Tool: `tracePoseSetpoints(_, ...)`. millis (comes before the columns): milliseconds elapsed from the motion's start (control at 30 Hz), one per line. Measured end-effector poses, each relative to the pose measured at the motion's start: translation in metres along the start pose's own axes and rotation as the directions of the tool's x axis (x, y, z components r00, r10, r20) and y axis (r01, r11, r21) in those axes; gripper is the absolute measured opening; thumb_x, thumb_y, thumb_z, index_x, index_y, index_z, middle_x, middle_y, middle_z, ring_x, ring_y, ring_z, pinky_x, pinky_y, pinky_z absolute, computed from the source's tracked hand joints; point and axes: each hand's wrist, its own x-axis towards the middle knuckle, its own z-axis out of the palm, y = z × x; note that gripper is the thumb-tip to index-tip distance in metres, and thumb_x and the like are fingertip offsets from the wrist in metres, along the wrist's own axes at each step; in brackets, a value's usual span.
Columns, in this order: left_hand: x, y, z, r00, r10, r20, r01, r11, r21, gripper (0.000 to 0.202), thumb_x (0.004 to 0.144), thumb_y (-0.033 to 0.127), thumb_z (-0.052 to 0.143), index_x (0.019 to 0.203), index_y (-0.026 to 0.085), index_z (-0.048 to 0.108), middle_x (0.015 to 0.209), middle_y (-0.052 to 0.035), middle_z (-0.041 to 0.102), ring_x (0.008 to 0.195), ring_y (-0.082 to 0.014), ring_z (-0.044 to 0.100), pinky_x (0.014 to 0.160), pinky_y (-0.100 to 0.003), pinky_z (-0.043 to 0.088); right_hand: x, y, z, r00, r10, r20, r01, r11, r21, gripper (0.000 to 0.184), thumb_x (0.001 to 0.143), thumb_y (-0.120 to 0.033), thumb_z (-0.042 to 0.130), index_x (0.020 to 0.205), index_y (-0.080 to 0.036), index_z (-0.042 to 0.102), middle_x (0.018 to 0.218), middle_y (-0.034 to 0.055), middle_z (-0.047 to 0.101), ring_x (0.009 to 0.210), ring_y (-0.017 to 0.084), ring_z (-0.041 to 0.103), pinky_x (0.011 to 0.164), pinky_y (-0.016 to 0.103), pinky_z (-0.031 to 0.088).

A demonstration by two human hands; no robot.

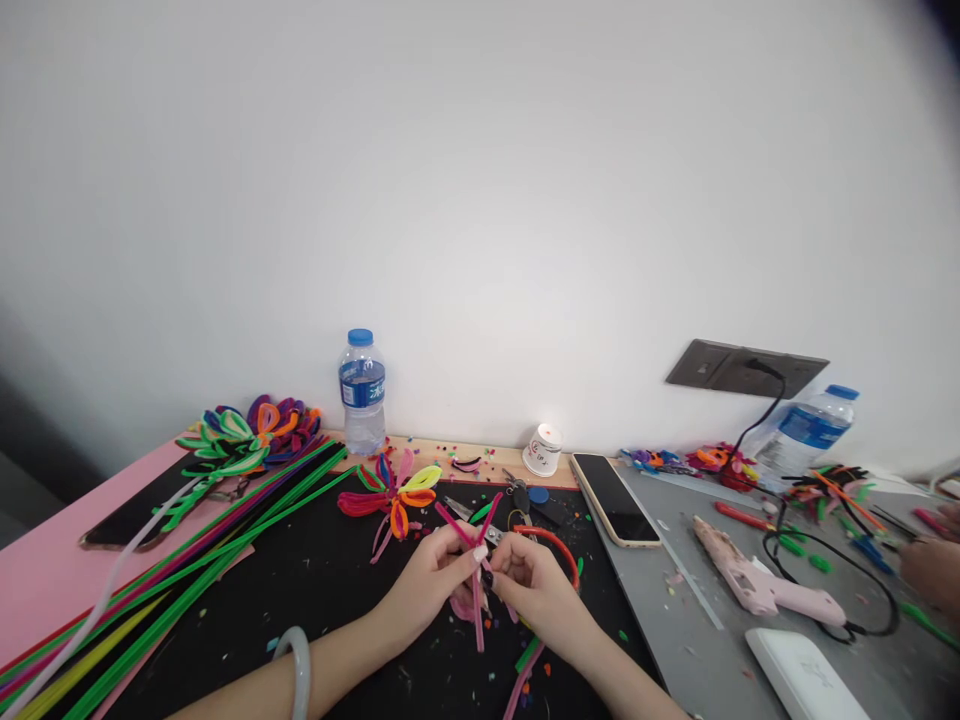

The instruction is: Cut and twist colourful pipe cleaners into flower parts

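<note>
We are pinching a crossed bundle of pink fuzzy pipe cleaners (478,620) between both hands, low over the black work mat (322,580) at the middle of the table. Our left hand (431,580) is clenching the bundle from the left, and our right hand (536,585) is gripping it from the right, fingertips nearly meeting. A finished multicoloured pipe-cleaner flower (394,495) is lying just beyond our hands. A pink plastic glue gun (757,585) is resting well apart on the grey board, and another person's hand (926,570) is working at the right edge.
</note>
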Motion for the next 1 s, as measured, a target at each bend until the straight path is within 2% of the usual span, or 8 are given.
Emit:
tracePoseSetpoints(200, 0.002, 0.0, -0.001, 0.999, -0.025, -0.044, 0.024, 0.999, -0.025, 0.03, 0.07, 0.042, 0.062, 0.072, 0.015, 0.048, 0.051, 0.0044, 0.054, 0.043, -0.0126, 0.057, 0.043, -0.023, 0.047, 0.0, 0.001, -0.001, 1.0, 0.013, 0.01, -0.014, 1.0, 0.003, 0.016, 0.072, -0.026, 0.061, 0.066, -0.016, 0.049, 0.051, -0.0066, 0.047, 0.042, 0.007, 0.04, 0.042, 0.018, 0.029)
tracePoseSetpoints(400, 0.003, 0.005, -0.003, 0.998, -0.017, -0.054, 0.015, 1.0, -0.02, 0.029, 0.064, 0.038, 0.069, 0.066, 0.011, 0.058, 0.055, 0.0014, 0.056, 0.049, -0.0116, 0.055, 0.051, -0.026, 0.049, 0.003, 0.0, -0.003, 0.995, 0.098, 0.01, -0.098, 0.992, 0.085, 0.016, 0.069, -0.024, 0.063, 0.066, -0.016, 0.049, 0.046, -0.0066, 0.051, 0.038, 0.006, 0.04, 0.039, 0.017, 0.027)
tracePoseSetpoints(533, 0.0, 0.008, -0.004, 0.999, -0.027, 0.018, 0.028, 0.998, -0.053, 0.023, 0.068, 0.032, 0.066, 0.077, 0.01, 0.064, 0.065, -0.0032, 0.062, 0.061, -0.0143, 0.058, 0.058, -0.026, 0.048, 0.004, 0.0, -0.006, 0.993, 0.116, -0.011, -0.112, 0.976, 0.188, 0.015, 0.069, -0.022, 0.063, 0.068, -0.016, 0.05, 0.048, -0.0069, 0.05, 0.039, 0.005, 0.038, 0.038, 0.016, 0.024)
tracePoseSetpoints(667, -0.001, 0.009, -0.007, 0.992, -0.057, 0.109, 0.082, 0.966, -0.245, 0.031, 0.067, 0.022, 0.063, 0.095, 0.01, 0.064, 0.076, -0.0081, 0.065, 0.07, -0.0177, 0.06, 0.065, -0.029, 0.047, 0.005, 0.003, -0.01, 0.99, 0.131, -0.047, -0.116, 0.965, 0.235, 0.016, 0.068, -0.024, 0.064, 0.067, -0.015, 0.051, 0.043, -0.0088, 0.047, 0.034, 0.003, 0.031, 0.034, 0.016, 0.02)
tracePoseSetpoints(800, 0.001, 0.008, -0.012, 0.982, -0.033, 0.185, 0.097, 0.931, -0.351, 0.035, 0.07, 0.028, 0.056, 0.095, 0.005, 0.065, 0.082, -0.0137, 0.066, 0.075, -0.0209, 0.061, 0.069, -0.032, 0.047, 0.006, 0.006, -0.011, 0.986, 0.152, -0.064, -0.131, 0.957, 0.257, 0.017, 0.066, -0.025, 0.066, 0.068, -0.014, 0.053, 0.043, -0.0083, 0.047, 0.034, 0.003, 0.032, 0.034, 0.016, 0.02)
tracePoseSetpoints(900, 0.002, 0.007, -0.013, 0.989, -0.048, 0.138, 0.091, 0.942, -0.324, 0.034, 0.076, 0.036, 0.054, 0.088, 0.006, 0.066, 0.08, -0.0132, 0.066, 0.073, -0.0202, 0.061, 0.069, -0.031, 0.047, 0.006, 0.007, -0.011, 0.986, 0.156, -0.061, -0.134, 0.955, 0.265, 0.015, 0.066, -0.023, 0.067, 0.067, -0.014, 0.055, 0.044, -0.0075, 0.049, 0.034, 0.003, 0.031, 0.034, 0.016, 0.019)
tracePoseSetpoints(1000, 0.002, 0.005, -0.011, 0.995, -0.075, 0.062, 0.085, 0.978, -0.192, 0.032, 0.074, 0.038, 0.06, 0.078, 0.007, 0.066, 0.068, -0.0083, 0.064, 0.061, -0.0154, 0.06, 0.059, -0.026, 0.047, 0.005, 0.006, -0.011, 0.988, 0.148, -0.053, -0.127, 0.95, 0.284, 0.015, 0.065, -0.023, 0.068, 0.066, -0.014, 0.056, 0.044, -0.0072, 0.05, 0.034, 0.002, 0.03, 0.034, 0.015, 0.018)
